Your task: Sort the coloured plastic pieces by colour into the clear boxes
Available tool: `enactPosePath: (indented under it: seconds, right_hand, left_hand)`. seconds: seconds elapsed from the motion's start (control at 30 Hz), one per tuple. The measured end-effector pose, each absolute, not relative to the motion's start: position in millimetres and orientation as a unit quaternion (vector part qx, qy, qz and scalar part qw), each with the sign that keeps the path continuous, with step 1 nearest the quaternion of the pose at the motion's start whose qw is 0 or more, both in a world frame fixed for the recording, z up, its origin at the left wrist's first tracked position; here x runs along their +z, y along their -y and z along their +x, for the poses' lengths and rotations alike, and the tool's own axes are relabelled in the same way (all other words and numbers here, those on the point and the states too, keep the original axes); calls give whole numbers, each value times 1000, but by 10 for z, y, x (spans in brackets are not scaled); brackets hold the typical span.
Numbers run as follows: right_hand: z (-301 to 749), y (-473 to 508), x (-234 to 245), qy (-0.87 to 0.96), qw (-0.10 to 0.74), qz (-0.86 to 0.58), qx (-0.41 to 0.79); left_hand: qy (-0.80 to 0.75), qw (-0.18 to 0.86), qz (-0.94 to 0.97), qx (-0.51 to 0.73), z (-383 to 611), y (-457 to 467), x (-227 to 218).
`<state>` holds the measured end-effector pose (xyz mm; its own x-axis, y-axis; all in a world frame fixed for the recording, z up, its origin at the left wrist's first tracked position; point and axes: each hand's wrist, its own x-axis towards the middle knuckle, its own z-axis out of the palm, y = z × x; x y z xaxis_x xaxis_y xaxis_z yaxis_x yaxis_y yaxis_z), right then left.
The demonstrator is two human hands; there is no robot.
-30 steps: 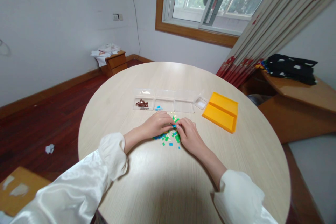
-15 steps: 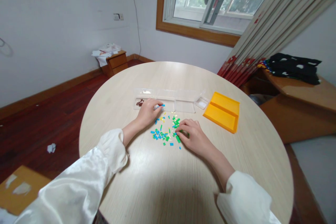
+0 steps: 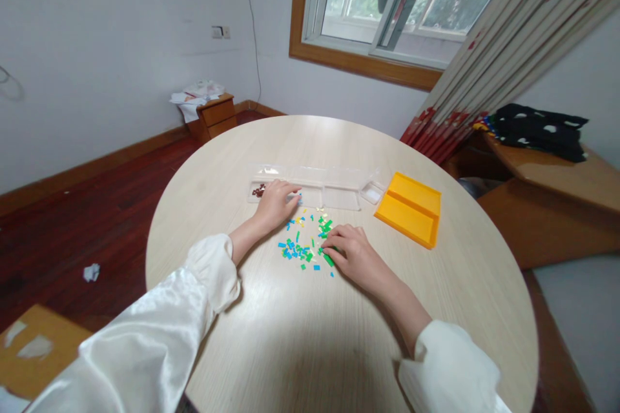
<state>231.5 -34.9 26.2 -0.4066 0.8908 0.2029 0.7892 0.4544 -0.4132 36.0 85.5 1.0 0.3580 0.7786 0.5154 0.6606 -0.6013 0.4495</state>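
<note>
A scatter of small blue, green and yellow bricks (image 3: 305,242) lies on the round wooden table (image 3: 300,329). My left hand (image 3: 276,200) reaches over the clear compartment tray (image 3: 339,190), its fingers curled at the second cell; what they hold is hidden. Dark red pieces (image 3: 258,191) lie in the tray's leftmost cell. My right hand (image 3: 351,251) rests on the right edge of the scatter, fingers bent over a green brick (image 3: 329,260).
An orange tray (image 3: 411,206) lies to the right of the clear one. A small wooden cabinet (image 3: 216,113) stands by the far wall. A desk with dark cloth (image 3: 537,132) is at the right. Crumpled paper (image 3: 91,271) lies on the floor.
My left hand left the brick pile, carried a blue brick up to the clear tray and now sits over its second cell. My right hand stayed at the pile.
</note>
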Motion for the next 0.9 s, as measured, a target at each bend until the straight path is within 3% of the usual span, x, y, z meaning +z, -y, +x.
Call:
enactPosePath:
  seconds: [0.33, 0.63, 0.77, 0.9]
  right_hand:
    - [2288, 354, 251, 823, 182, -525, 118]
    - [2100, 470, 325, 837, 91, -539, -28]
    - [2143, 436, 269, 827, 165, -537, 8]
    - [2200, 374, 200, 766, 316, -553, 81]
  left_hand:
    - [-408, 82, 829, 373, 369, -777, 76]
    - [-393, 94, 836, 371, 380, -722, 118]
    - [-362, 114, 845, 377, 384, -661, 147]
    - [-291, 143, 871, 369, 407, -572, 173]
